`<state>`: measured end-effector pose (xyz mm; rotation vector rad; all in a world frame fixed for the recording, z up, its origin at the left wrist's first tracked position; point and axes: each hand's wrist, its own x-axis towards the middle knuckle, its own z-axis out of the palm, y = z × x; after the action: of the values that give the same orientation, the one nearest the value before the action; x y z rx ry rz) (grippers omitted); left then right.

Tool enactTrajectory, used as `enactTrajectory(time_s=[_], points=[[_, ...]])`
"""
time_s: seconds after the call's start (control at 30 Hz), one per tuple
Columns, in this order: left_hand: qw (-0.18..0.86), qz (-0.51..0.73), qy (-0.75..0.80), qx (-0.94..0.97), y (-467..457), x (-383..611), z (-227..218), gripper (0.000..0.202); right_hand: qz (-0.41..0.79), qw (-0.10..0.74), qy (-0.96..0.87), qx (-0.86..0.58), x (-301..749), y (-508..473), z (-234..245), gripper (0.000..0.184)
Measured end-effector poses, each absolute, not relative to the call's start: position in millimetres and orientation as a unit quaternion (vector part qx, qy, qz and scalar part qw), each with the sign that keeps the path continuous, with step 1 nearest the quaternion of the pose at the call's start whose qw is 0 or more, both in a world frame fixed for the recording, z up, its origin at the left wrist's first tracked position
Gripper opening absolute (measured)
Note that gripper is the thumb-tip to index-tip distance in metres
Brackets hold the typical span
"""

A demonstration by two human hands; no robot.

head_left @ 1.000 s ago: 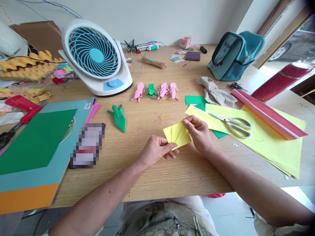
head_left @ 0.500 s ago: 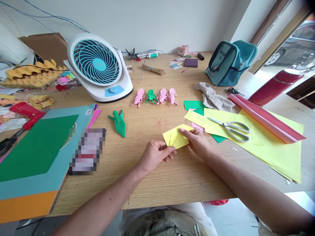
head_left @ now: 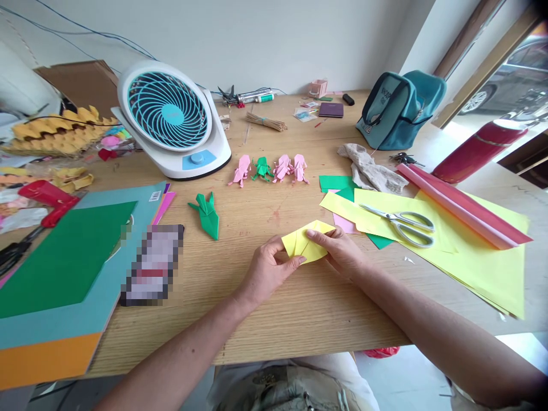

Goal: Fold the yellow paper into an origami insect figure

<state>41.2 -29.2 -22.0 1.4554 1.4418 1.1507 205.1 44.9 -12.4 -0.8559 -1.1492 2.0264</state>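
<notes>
Yellow folded paper (head_left: 297, 244) is in both hands, over the front-middle of the wooden table (head_left: 274, 325), with crease lines running across it. Left hand (head_left: 264, 271) has the left end pinched, thumb along the lower edge, fingers curled in behind. Right hand (head_left: 346, 251) is closed on the other end too, thumb pressed on top, fingers mostly tucked out of sight. There's a green origami piece (head_left: 208, 217) off to the left, grey-handled scissors (head_left: 394, 217) on yellow sheets (head_left: 479, 271) to the right, and some frog-looking paper figures (head_left: 283, 168) lined up further back.
</notes>
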Motion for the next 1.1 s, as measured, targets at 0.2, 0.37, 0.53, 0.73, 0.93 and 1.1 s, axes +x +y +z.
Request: enactTrajectory(time_s=[0.2,0.37,0.53,0.73,0.93,1.1], points=[[0.454,0.447,0.554,0.535,-30,44,-24,0.03,0.765,0.324,-0.448,-0.331,205,45,-18,0.032],[0.449,0.42,0.557,0.558,-31,45,-25,0.025,0.768,0.332,-0.431,-0.338,203,45,-17,0.035],[0.447,0.436,0.564,0.54,-30,44,-20,0.035,0.749,0.32,-0.473,-0.337,202,41,-14,0.033],[0.404,0.434,0.581,0.558,-31,45,-18,0.024,0.74,0.308,-0.506,-0.318,199,37,-11,0.034],[0.385,0.425,0.578,0.58,-33,45,-12,0.022,0.75,0.322,-0.488,-0.309,200,38,-9,0.038],[0.362,0.429,0.58,0.591,-34,43,-8,0.025,0.746,0.296,-0.518,-0.296,202,37,-9,0.037]])
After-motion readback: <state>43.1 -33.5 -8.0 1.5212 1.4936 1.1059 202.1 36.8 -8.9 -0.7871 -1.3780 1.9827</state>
